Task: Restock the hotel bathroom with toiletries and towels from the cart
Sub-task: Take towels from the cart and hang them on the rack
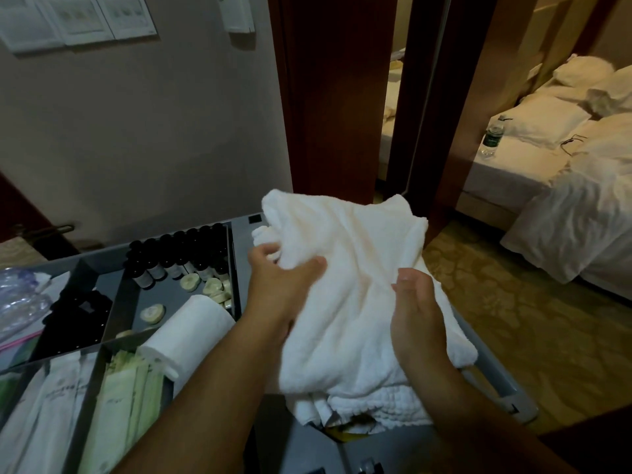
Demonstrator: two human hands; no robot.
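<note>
A white towel (pixel 345 268) is lifted above the right end of the grey cart (pixel 244 234). My left hand (pixel 277 278) grips a bunched fold at the towel's left side. My right hand (pixel 415 302) pinches its right side, fingers curled into the cloth. More folded white towels (pixel 369 408) lie under it in the cart's bin. Left of my arms, the cart's tray holds small dark-capped bottles (pixel 178 254), round wrapped soaps (pixel 212 285), a white paper roll (pixel 191 330) and pale green and white sachets (pixel 119 398).
A dark wooden door frame (pixel 325 97) stands just beyond the cart. Through the opening on the right is an unmade bed (pixel 564 206) with pillows and a water bottle (pixel 492 138). Patterned carpet (pixel 496 302) lies right of the cart. A beige wall (pixel 136 131) is behind the tray.
</note>
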